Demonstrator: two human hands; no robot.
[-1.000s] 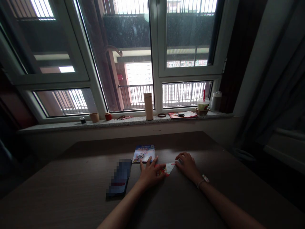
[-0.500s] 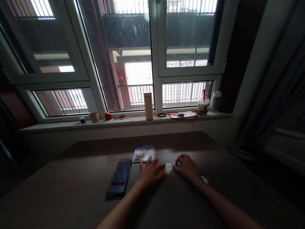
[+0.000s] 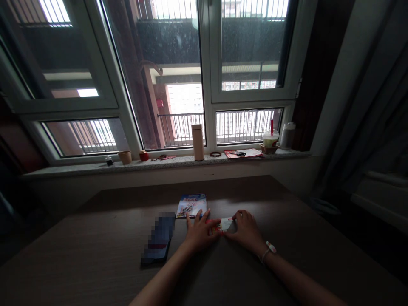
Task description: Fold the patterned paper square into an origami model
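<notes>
Left hand (image 3: 200, 234), fingers spread wide, is resting over one end of the small printed paper (image 3: 226, 224), whose long axis is apparently running crosswise; right hand (image 3: 247, 229) is curling around its other end, pinch unclear

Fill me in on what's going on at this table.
A person is working with a small red-and-white paper piece on the dark table. The left hand spreads over its left part, while the right hand is at its right end, fingers at the edges. A blue printed booklet lies just beyond the left hand, and a dark, partly pixelated object lies to its left.
</notes>
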